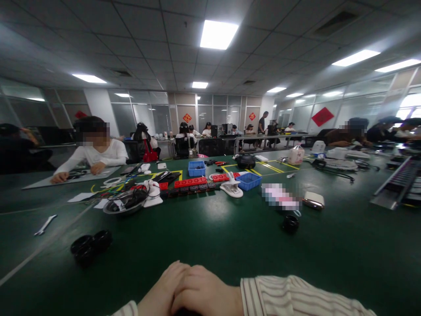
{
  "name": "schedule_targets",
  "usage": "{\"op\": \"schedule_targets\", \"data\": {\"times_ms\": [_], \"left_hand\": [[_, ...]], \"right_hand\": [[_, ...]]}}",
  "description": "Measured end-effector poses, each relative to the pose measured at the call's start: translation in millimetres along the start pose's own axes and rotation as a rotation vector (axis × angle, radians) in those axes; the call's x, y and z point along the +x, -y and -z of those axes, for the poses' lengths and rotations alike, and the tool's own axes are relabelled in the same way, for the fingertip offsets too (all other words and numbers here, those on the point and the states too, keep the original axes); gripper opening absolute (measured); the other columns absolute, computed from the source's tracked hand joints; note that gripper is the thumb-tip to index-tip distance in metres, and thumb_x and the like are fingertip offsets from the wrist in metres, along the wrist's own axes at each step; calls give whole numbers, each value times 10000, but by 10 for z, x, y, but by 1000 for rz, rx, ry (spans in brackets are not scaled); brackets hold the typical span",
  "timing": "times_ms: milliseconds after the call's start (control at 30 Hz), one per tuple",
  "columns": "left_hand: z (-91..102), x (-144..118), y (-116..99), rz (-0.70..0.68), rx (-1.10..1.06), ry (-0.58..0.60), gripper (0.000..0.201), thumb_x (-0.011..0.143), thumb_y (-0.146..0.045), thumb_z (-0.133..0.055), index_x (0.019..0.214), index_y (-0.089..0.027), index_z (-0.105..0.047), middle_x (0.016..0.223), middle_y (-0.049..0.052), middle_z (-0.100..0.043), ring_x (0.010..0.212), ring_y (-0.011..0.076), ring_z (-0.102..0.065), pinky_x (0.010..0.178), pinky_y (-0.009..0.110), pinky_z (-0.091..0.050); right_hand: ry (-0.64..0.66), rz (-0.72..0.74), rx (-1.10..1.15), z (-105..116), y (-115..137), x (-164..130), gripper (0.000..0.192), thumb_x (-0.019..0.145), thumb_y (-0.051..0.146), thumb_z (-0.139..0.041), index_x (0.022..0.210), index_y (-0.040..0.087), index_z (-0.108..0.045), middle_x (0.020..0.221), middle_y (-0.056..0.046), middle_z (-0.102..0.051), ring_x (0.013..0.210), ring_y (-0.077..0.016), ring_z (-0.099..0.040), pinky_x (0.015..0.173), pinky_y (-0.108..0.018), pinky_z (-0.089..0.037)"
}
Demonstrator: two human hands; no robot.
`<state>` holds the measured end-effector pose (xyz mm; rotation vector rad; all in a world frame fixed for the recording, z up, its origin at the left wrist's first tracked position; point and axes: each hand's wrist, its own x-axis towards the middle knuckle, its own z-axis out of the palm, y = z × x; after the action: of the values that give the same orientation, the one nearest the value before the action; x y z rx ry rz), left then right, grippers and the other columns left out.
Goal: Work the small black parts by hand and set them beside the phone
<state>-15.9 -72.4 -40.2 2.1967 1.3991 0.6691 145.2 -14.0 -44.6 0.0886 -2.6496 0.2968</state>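
Note:
At the bottom edge, my left hand [161,287] and my right hand [205,292] are together over the near edge of the green table [210,237]. My right hand lies partly across my left, its fingers bent downward and closed. The left fingers are curled in and mostly hidden behind the right hand. Below them a sliver of something black shows, too little to name. Several black ring-shaped rolls [90,246] stand to the left on the tabletop, and one black roll [291,224] is to the right.
A wrench [45,225] lies at left. Farther back are a metal bowl [126,206] of dark parts, red and black blocks [190,183] in a row, a white clamp [232,188], blue bins [248,180] and a cream case [313,200]. A person [95,153] works across the table.

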Motion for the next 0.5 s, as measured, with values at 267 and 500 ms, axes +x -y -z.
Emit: {"op": "schedule_targets", "data": {"times_ms": [267,500], "left_hand": [[-41,52,-24,68,17,-83,434,651,-371,-691,1027,-186,-577,1038,95,-575,987,275,-528,921,431,-416],[32,104,-84,101,53,-5,307,620,-255,-661,905,-163,-593,949,77,-549,904,242,-519,860,383,-433]], "right_hand": [[-199,-422,-75,44,57,-11,579,661,625,-629,960,154,-474,972,-54,-481,857,-167,-434,799,-310,-355],[-105,-431,-31,76,-39,12,416,670,500,-656,832,151,-496,846,-21,-499,798,-146,-433,762,-291,-337]]}}
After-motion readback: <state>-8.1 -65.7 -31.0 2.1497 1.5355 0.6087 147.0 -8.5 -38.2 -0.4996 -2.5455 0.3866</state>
